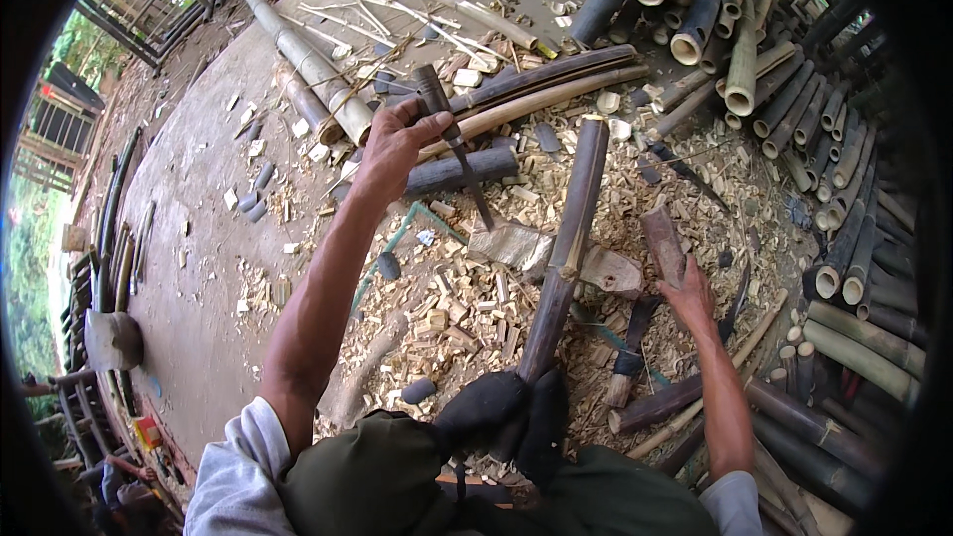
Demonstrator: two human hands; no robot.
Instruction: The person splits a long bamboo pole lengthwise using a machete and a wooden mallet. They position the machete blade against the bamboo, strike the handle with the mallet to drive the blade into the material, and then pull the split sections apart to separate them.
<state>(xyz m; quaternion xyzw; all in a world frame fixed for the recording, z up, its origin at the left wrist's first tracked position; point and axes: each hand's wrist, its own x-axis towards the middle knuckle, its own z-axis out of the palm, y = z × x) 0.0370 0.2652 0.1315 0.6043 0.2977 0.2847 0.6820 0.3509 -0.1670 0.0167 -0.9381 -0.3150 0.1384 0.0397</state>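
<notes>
Left hand (402,144): fingers round bladed tool (470,174) | Right hand (692,293): holding wooden block (663,241) | Frame centre: chips (467,318) cut, bamboo pole (567,253) seemingly unsplit

Left fingers (434,125) grip bladed tool (471,179); right fingers (678,290) hold wooden block (662,241); bamboo pole (573,238) between.

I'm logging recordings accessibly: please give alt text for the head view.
A person's left hand holds a narrow-bladed tool and the right hand a brown block, on either side of a dark bamboo pole. Pale chips litter the ground, with more bamboo stacked at right.
</notes>
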